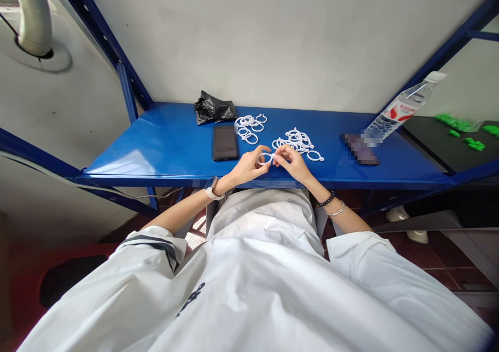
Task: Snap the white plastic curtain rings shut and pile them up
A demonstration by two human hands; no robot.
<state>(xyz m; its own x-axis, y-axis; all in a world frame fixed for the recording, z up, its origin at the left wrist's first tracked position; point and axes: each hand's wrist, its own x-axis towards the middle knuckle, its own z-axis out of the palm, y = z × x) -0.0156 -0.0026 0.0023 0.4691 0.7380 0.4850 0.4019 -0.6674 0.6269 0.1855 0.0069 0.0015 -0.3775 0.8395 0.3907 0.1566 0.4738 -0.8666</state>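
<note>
A white plastic ring (265, 158) is held between both hands just above the blue shelf (163, 144). My left hand (246, 168) pinches its left side, and my right hand (293, 164) pinches its right side. Behind my right hand lies a heap of several white rings (298, 141). A second heap of white rings (249, 126) lies farther back, to the left. A watch sits on my left wrist, and bracelets are on my right wrist.
A black phone (225, 142) lies flat left of the hands. A crumpled black bag (213, 109) sits at the back. A plastic water bottle (401, 108) lies tilted at the right near a dark blurred object (359, 148). Green pieces (463, 128) lie on a dark surface far right.
</note>
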